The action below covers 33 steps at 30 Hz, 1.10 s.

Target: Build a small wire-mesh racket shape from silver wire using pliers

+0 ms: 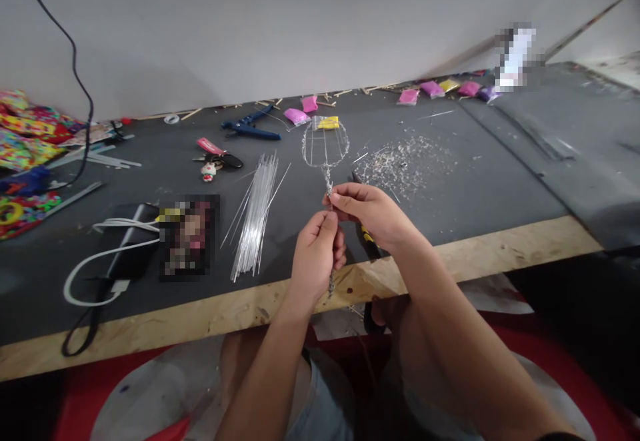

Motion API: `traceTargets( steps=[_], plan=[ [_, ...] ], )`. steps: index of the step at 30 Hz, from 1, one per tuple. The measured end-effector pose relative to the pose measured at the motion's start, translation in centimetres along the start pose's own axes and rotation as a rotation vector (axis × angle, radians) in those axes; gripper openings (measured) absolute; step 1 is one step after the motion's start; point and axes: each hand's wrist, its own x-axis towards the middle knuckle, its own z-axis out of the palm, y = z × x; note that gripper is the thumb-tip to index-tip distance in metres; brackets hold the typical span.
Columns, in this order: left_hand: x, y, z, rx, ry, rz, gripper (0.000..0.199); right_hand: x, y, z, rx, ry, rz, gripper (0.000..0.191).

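A small racket shape made of twisted silver wire (326,166) is held up in front of me, its oval head with crossing wires pointing away. My left hand (317,251) is wrapped round its handle, and the handle's lower end sticks out below the fist. Higher up, at the top of the handle, my right hand (363,209) pinches the wire between thumb and fingers. Beneath the right hand lie pliers with black and yellow handles (369,241), partly hidden. To the left of my hands a bundle of straight silver wires (255,218) rests on the table.
Blue-handled pliers (253,124), keys with a charm (209,172) and a power bank with white cable (133,248) lie left on the grey table (300,188). Wire clippings (407,164) are scattered right. Pink packets (297,116) sit at the back. A wooden strip (215,318) edges the front.
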Motion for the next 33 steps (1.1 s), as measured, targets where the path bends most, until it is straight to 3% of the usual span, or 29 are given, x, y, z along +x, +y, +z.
traceTargets(
  steps=[10,21,27,33],
  plan=[
    [0.1,0.2,-0.2,0.009,0.015,-0.033,0.021,-0.2,0.4,0.6,-0.019,-0.039,0.052,0.016],
    [0.0,1.3,-1.2,-0.121,-0.200,-0.157,0.019,-0.6,0.0,0.4,0.007,-0.101,0.065,0.019],
    [0.3,1.1,-1.4,-0.279,-0.242,-0.156,0.013,-0.8,-0.1,0.2,0.054,-0.246,0.099,0.022],
    [0.1,0.7,-1.1,-0.281,-0.272,-0.175,0.011,-1.0,-0.7,-0.3,0.052,-0.332,0.131,0.024]
  ],
)
